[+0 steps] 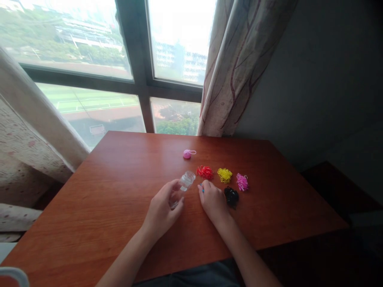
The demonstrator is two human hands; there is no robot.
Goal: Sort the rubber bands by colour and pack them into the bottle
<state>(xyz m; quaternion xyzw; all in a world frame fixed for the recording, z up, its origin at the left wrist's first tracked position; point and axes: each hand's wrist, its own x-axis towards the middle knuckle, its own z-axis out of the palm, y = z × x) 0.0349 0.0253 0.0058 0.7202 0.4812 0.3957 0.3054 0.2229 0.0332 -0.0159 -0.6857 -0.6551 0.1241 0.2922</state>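
My left hand (165, 207) is wrapped round a clear bottle (187, 180), tilted with its uncapped mouth pointing right and away from me. My right hand (212, 199) is closed just right of the bottle's mouth, low over the table. A bit of blue (203, 190) shows at its fingertips, likely small rubber bands; most of it is hidden by the fingers. Beyond the right hand lie a red pile of small rubber bands (205, 172) and a yellow pile (224, 175). A pink pile (242, 182) lies farther right, and a black pile (231, 196) sits beside the hand.
A pink cap with a loop (187, 154) lies farther back on the brown table (119, 191). The table's far edge meets a window, with curtains (233, 67) on both sides. A white curved object (13, 273) shows at the lower left corner.
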